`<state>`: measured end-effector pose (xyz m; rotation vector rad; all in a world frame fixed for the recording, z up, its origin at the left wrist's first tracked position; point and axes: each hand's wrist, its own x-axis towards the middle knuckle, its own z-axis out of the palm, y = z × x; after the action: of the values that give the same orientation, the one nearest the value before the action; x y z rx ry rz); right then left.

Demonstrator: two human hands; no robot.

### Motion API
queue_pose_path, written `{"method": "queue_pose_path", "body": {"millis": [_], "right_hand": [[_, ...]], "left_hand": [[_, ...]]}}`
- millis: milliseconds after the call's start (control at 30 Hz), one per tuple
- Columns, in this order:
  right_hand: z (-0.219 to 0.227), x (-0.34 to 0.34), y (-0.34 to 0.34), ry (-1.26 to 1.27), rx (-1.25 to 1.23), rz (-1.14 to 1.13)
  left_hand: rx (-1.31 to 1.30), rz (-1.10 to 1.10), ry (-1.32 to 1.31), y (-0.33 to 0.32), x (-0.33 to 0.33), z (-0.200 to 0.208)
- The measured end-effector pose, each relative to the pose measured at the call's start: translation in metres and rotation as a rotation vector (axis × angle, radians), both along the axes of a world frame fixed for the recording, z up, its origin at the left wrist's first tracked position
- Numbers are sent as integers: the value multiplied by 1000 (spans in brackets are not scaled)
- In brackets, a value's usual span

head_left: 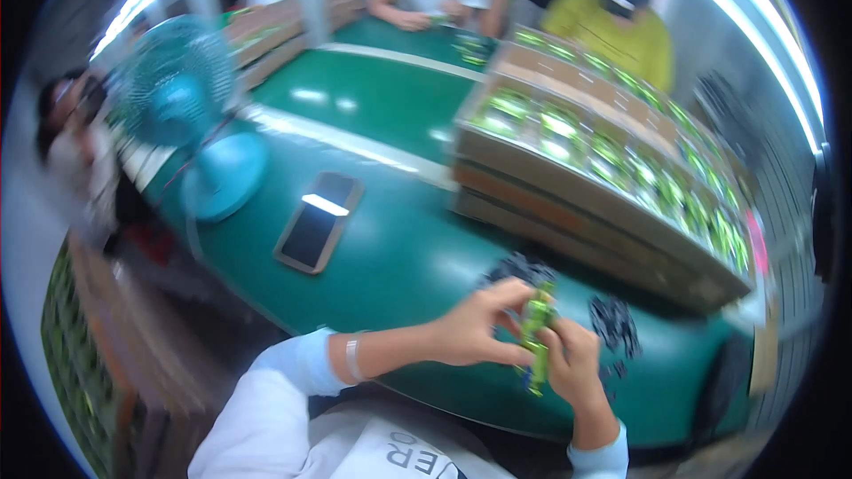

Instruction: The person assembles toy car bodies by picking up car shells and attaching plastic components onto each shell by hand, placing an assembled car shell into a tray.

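Between my two hands, above the near part of the green table (399,253), is a shiny lime-green part (535,341), long and narrow, its kind blurred. My left hand (484,324) grips it from the left, thumb and fingers on either side. From the right, my right hand (575,357) pinches the same part near its middle. Just beyond my left hand lies a pile of small black pieces (524,268). Another heap of black pieces (614,326) rests to the right of my right hand, with a few loose bits below it.
A large cardboard box (550,204) holding rows of green parts stands at the far right. A phone (318,222) lies left of centre. The teal fan (209,142) stands at the table's left edge. Several people sit or stand beyond the table, and a wooden bench (133,319) is at left.
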<state>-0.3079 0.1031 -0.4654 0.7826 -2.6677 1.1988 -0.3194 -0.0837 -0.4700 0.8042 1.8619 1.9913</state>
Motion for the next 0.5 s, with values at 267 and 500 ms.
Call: {"method": "queue_pose_path", "body": {"millis": [267, 500], "right_hand": [[-33, 1, 13, 22, -290, -175], [-15, 7, 0, -691, -1014, -35]], "left_hand": [[80, -19, 92, 15, 1, -6], [335, -4, -90, 24, -3, -28]]}}
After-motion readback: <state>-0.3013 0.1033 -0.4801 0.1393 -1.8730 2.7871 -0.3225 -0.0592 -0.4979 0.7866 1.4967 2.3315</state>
